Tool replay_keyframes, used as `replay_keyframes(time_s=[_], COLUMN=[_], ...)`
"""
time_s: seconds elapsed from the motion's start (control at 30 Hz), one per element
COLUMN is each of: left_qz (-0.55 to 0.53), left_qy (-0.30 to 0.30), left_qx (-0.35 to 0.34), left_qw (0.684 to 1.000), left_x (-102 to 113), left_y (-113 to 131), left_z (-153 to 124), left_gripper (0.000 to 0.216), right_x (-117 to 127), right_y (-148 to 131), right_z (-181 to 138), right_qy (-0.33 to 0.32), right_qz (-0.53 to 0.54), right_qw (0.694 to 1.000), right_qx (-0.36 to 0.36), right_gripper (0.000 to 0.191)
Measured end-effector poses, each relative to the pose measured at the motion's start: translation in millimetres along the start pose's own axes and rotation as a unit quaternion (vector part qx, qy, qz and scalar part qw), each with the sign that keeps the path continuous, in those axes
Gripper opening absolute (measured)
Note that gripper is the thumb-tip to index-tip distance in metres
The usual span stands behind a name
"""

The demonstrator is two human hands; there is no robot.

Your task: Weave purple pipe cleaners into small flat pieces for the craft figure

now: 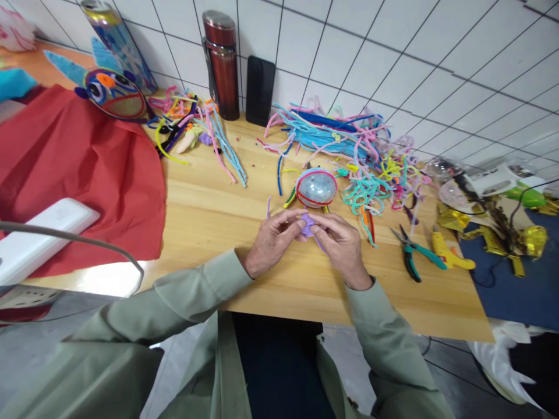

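Observation:
My left hand [271,240] and my right hand [339,242] meet over the wooden table [209,215]. Between their fingertips sits a small purple pipe-cleaner piece [307,225], pinched from both sides. One loose purple end [268,206] sticks up to the left of my left hand. Just beyond my hands lies a clear plastic ball [316,187] wrapped with red and pink pipe cleaners.
A heap of coloured pipe cleaners [345,145] lies behind the ball, a smaller heap [196,131] further left. Teal-handled pliers [410,253] and a yellow glue gun [449,253] lie right. Red cloth [74,169], a white power strip [39,233], a red flask [222,64] and a black box [259,90] stand around.

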State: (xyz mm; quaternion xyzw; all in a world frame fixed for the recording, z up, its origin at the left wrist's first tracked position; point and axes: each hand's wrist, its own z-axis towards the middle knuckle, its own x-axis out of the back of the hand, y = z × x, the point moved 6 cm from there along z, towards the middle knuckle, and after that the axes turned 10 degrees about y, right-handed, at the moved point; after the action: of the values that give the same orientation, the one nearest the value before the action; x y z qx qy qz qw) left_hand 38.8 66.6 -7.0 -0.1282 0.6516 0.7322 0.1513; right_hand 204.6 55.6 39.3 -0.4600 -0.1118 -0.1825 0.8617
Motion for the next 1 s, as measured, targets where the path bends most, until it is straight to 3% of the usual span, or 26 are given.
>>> replay_keyframes(time_s=[0.3, 0.53, 0.77, 1.0], left_qz=[0.04, 0.033, -0.003, -0.018], left_qy=[-0.016, -0.01, 0.02, 0.037], left_qx=[-0.021, 0.013, 0.087, 0.083], left_qw=[0.999, 0.999, 0.996, 0.996], left_x=[0.7, 0.9, 3.1, 3.1], left_y=[-3.6, -3.4, -5.1, -2.5], left_z=[-1.6, 0.2, 3.3, 3.3], left_gripper=[0.035, 0.037, 0.043, 0.042], right_x=[-2.6, -7.4, -4.6, -9.1], right_y=[14.1, 21.1, 20.4, 20.7], right_z=[-2.5, -7.3, -3.8, -4.4], right_qy=[-0.012, -0.026, -0.048, -0.07], right_qz=[0.044, 0.113, 0.104, 0.141], right_qw=[0.995, 0.976, 0.977, 0.965], right_qx=[-0.085, -0.184, -0.181, -0.208], right_gripper=[0.021, 0.016, 0.021, 0.029])
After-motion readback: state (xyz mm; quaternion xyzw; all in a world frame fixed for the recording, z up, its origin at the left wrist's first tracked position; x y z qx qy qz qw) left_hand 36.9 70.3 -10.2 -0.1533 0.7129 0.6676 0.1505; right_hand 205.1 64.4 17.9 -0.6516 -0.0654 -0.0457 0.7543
